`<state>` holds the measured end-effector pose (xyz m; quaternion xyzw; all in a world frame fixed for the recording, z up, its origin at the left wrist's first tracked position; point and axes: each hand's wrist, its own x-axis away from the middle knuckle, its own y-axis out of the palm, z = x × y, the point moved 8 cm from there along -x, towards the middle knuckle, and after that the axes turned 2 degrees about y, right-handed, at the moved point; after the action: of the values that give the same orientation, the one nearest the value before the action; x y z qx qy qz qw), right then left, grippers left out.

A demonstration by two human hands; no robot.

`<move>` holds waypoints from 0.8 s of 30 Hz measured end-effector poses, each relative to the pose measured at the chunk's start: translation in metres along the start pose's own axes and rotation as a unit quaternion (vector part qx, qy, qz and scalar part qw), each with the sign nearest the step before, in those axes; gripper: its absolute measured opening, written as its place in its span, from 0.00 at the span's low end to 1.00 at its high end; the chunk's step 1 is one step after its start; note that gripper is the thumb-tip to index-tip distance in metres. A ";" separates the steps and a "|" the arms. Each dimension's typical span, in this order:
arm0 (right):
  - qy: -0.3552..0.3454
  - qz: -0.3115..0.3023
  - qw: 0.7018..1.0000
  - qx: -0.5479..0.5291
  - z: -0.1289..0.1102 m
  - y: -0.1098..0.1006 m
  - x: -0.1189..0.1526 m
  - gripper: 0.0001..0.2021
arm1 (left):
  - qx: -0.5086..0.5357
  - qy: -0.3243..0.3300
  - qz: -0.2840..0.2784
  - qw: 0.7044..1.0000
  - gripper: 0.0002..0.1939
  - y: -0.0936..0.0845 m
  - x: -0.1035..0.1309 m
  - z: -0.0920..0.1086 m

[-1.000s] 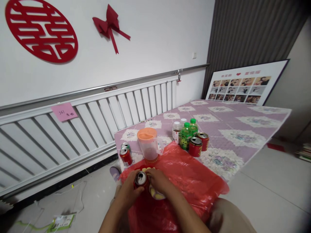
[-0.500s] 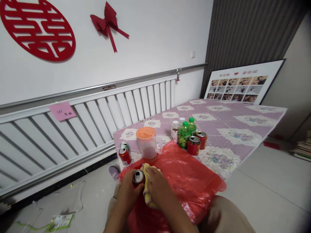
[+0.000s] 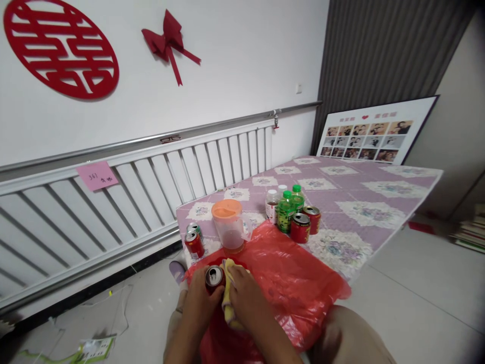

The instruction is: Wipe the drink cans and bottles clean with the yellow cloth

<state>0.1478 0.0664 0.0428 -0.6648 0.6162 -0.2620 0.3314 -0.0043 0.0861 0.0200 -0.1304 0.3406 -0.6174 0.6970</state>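
Observation:
My left hand (image 3: pixel 200 298) is wrapped round an opened red drink can (image 3: pixel 214 276), its top facing up at me. In my right hand (image 3: pixel 246 293) is a bunched yellow cloth (image 3: pixel 229 303), pressed against the can's right side. Both hands are over a red plastic bag (image 3: pixel 280 273) spread across the table's near edge and my lap. Just beyond them stands a clear plastic pitcher (image 3: pixel 232 235) with an orange lid. How much of the can's side the cloth covers is hidden by my fingers.
Left of the pitcher stand a red can (image 3: pixel 194 245) and a green can (image 3: pixel 193 228). To the right are green-capped bottles (image 3: pixel 285 215), white-capped bottles (image 3: pixel 272 207) and two red cans (image 3: pixel 300 230). A patterned tablecloth (image 3: pixel 356 179) covers the table; a radiator (image 3: pixel 151 189) runs along the wall.
The cloth and my right hand have shifted very slightly against the can. My left hand keeps its grip. The view has moved a little.

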 end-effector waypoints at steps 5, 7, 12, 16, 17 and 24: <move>-0.005 0.012 1.000 -0.014 -0.003 -0.001 0.002 0.23 | 0.006 0.000 -0.005 1.000 0.20 -0.001 0.000 0.003; 0.009 -0.017 1.000 0.008 0.003 0.010 0.003 0.21 | 0.005 0.005 0.001 1.000 0.20 -0.001 0.000 0.003; 0.034 -0.034 0.999 0.013 0.013 0.020 0.004 0.19 | -0.003 0.002 0.005 1.000 0.21 -0.001 0.000 -0.001; 0.029 -0.020 0.999 0.002 0.007 0.012 0.002 0.23 | -0.004 0.007 0.006 1.000 0.20 0.000 0.001 0.000; 0.023 -0.010 1.000 -0.002 0.004 0.008 0.001 0.24 | -0.002 0.007 0.006 1.000 0.20 0.000 0.001 0.000; -0.007 0.006 1.000 0.022 0.001 0.011 0.001 0.25 | -0.008 0.001 0.001 1.000 0.18 0.000 0.001 0.002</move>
<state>0.1418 0.0653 0.0341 -0.6551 0.6120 -0.2687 0.3524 -0.0034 0.0849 0.0210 -0.1349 0.3458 -0.6138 0.6968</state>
